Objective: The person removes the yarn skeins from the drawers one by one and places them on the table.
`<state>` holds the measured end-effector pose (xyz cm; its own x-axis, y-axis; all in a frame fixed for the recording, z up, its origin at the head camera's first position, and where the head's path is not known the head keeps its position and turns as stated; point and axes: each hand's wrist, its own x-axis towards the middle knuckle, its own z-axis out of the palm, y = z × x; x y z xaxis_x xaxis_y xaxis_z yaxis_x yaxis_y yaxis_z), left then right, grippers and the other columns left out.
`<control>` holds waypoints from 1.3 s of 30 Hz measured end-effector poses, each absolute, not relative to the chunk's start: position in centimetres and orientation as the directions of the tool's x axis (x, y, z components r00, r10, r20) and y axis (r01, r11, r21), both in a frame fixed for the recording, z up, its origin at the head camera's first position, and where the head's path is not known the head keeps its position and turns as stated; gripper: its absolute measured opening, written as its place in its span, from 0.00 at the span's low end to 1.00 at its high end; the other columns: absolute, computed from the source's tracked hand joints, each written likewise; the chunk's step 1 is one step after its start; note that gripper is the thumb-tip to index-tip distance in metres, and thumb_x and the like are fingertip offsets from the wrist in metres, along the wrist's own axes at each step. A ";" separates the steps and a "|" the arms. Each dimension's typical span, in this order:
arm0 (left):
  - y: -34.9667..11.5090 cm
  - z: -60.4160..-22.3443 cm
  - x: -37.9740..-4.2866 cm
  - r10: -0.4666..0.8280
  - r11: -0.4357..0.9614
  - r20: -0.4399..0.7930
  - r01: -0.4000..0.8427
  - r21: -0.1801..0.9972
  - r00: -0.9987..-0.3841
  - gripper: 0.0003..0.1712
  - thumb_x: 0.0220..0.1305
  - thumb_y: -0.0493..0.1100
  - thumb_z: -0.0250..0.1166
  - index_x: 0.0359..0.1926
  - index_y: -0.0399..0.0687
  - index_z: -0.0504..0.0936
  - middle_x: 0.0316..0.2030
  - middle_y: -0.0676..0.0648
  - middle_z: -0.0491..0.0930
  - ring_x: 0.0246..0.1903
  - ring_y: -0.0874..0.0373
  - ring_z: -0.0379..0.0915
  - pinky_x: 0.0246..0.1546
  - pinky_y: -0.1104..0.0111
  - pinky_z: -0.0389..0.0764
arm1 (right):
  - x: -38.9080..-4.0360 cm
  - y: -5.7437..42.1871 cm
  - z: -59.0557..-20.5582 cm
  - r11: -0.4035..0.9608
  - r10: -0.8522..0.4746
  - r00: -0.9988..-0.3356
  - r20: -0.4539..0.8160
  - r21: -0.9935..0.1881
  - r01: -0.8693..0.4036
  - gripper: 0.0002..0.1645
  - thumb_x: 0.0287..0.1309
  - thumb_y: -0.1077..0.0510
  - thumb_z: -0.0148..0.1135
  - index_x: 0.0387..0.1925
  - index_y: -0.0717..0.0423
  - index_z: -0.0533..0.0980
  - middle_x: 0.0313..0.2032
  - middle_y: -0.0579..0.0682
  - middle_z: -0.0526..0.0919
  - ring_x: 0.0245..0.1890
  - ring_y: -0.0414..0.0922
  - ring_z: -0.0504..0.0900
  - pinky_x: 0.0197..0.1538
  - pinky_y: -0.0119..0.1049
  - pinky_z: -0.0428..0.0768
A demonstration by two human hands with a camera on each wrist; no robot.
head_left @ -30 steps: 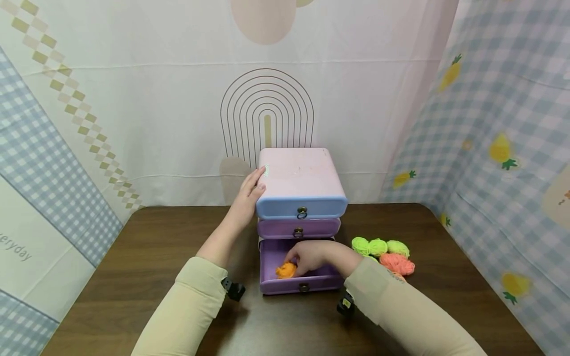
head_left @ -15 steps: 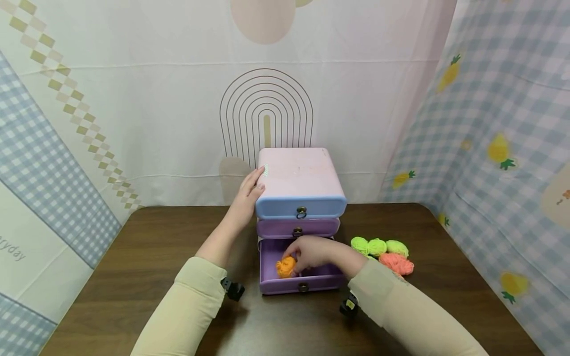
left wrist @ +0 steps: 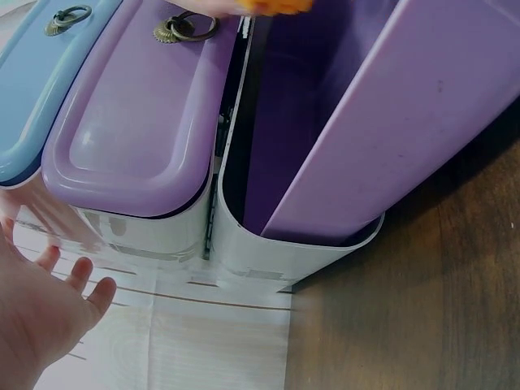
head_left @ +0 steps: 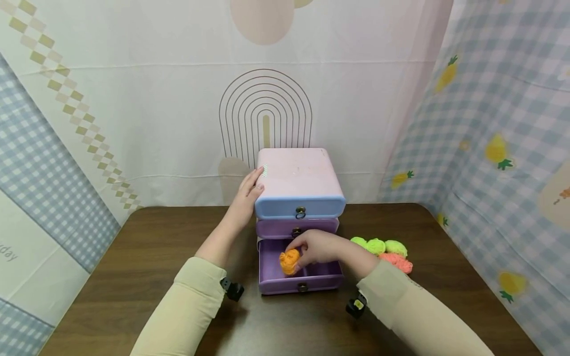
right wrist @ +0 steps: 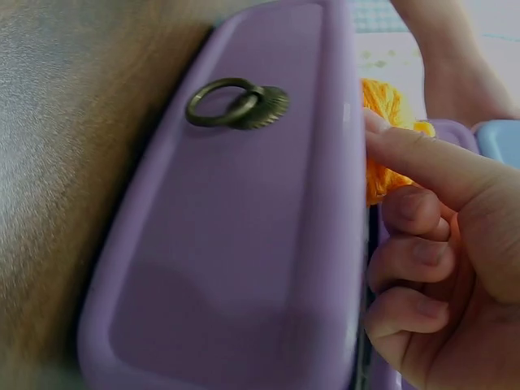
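Observation:
My right hand (head_left: pixel 319 247) pinches an orange yarn ball (head_left: pixel 289 261) between thumb and fingers, over the pulled-out bottom drawer (head_left: pixel 272 286) of a small stacked cabinet. In the right wrist view the orange yarn (right wrist: pixel 387 166) shows past the thumb, behind the purple drawer front. My left hand (head_left: pixel 244 200) rests against the left side of the pink cabinet top (head_left: pixel 298 173), its fingers fairly straight. The left wrist view shows that hand (left wrist: pixel 49 313) beside the cabinet, and the open drawer's side (left wrist: pixel 390 122).
Above the pulled-out drawer are a purple middle drawer (head_left: pixel 276 229) and a blue top drawer (head_left: pixel 278 208), both pushed in, with ring pulls. Several lime yarn balls (head_left: pixel 395 247) and a coral one (head_left: pixel 398 261) lie on the brown table (head_left: pixel 178 237) to the right. A patterned curtain hangs behind.
My right hand has lifted the orange yarn ball up from the drawer's floor and shifted slightly to the right. The left hand stays at the cabinet's side.

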<state>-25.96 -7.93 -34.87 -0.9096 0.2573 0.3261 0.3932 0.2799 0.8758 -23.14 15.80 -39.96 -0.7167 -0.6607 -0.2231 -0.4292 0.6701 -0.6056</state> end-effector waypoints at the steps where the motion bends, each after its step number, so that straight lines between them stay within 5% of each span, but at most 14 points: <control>1: -8.0 -35.2 -26.3 0.256 0.279 0.326 0.393 0.876 -0.910 0.32 0.76 0.45 0.47 0.76 0.43 0.56 0.76 0.35 0.45 0.75 0.40 0.39 0.71 0.43 0.44 | -23.1 16.0 -39.7 0.668 -0.660 -0.719 -0.216 -0.606 -0.431 0.24 0.50 0.55 0.77 0.51 0.47 0.84 0.27 0.39 0.79 0.21 0.36 0.71 0.27 0.31 0.73; 18: -8.3 -38.2 -29.0 0.227 0.287 0.349 0.405 0.868 -0.909 0.32 0.74 0.55 0.48 0.77 0.61 0.58 0.77 0.47 0.47 0.75 0.47 0.41 0.71 0.44 0.45 | -21.0 23.1 -37.6 0.687 -0.563 -0.808 -0.173 -0.641 -0.341 0.25 0.54 0.55 0.73 0.55 0.50 0.82 0.18 0.43 0.72 0.18 0.38 0.67 0.22 0.32 0.68; 29: -8.3 -38.3 -29.1 0.235 0.277 0.348 0.406 0.871 -0.907 0.32 0.75 0.55 0.47 0.77 0.62 0.58 0.77 0.47 0.46 0.75 0.48 0.40 0.71 0.45 0.45 | -18.5 29.8 -38.3 0.723 -0.432 -0.875 -0.219 -0.665 -0.191 0.34 0.53 0.47 0.74 0.60 0.54 0.78 0.15 0.44 0.67 0.14 0.38 0.60 0.19 0.33 0.64; 39: -8.3 -38.3 -29.1 0.231 0.286 0.346 0.403 0.869 -0.909 0.33 0.74 0.56 0.47 0.77 0.61 0.57 0.77 0.46 0.46 0.75 0.46 0.40 0.71 0.43 0.44 | -16.0 37.1 -40.6 0.682 -0.370 -0.906 -0.207 -0.723 -0.114 0.36 0.54 0.50 0.73 0.62 0.63 0.75 0.19 0.45 0.69 0.16 0.37 0.65 0.19 0.33 0.70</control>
